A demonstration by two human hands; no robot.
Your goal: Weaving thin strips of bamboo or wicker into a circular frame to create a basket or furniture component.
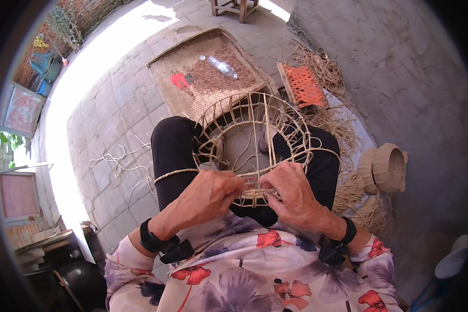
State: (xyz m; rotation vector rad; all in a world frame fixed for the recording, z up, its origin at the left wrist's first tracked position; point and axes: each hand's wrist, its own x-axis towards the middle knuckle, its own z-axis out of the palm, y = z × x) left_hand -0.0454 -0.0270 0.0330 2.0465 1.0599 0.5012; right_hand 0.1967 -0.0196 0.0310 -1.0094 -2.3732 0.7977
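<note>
A round, open basket frame (209, 111) rests on my lap between my knees, its thin ribs and rings partly wrapped in pale straw cord. My left hand (210, 192) is closed in a pinch at the near rim, on the straw cord (252, 194) wound there. From the other side of that spot, my right hand (291, 192) pinches the cord too, thumb and fingers pressed together. A bit of red shows between the hands. One twisted cord (177, 172) crosses my left thigh, and another runs over my right knee. My fingertips partly hide the wrapping.
Ahead lies a large woven tray (166, 65) with reddish-brown bits, a clear plastic bottle (223, 67) and a red cloth (180, 80). To the right are a stool with orange webbing (304, 86), straw cord bundles (351, 195) and woven baskets (390, 167). Loose cord (120, 164) trails at left.
</note>
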